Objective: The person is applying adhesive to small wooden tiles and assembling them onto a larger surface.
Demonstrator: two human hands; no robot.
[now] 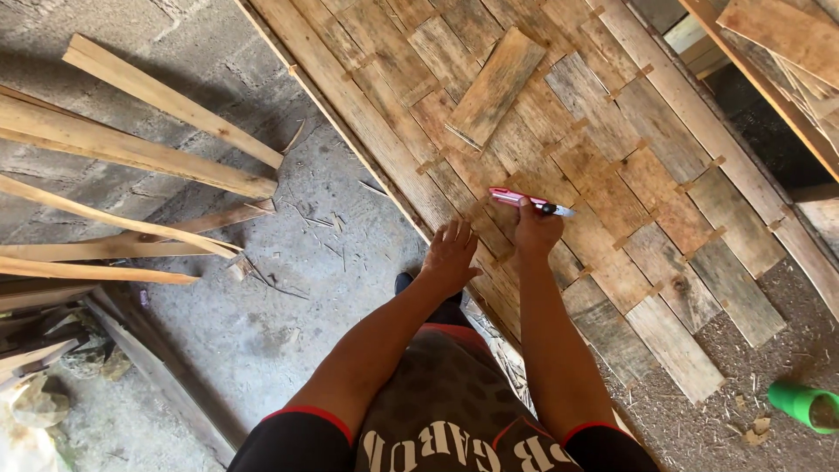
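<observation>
Both forearms reach down from the camera to a woven mat [612,175] of flat wood strips lying on the floor. Right hand [535,231] is closed around one pink knife [527,201], blade tip pointing right, resting on the mat just above the knuckles. Left hand [451,255] lies flat beside it, fingers spread, pressing the mat near its left edge, holding nothing. One loose board [496,86] lies on the mat, well above the hands. About six planks [131,149] are piled on the concrete at left. One green cup [804,406] lies at lower right.
</observation>
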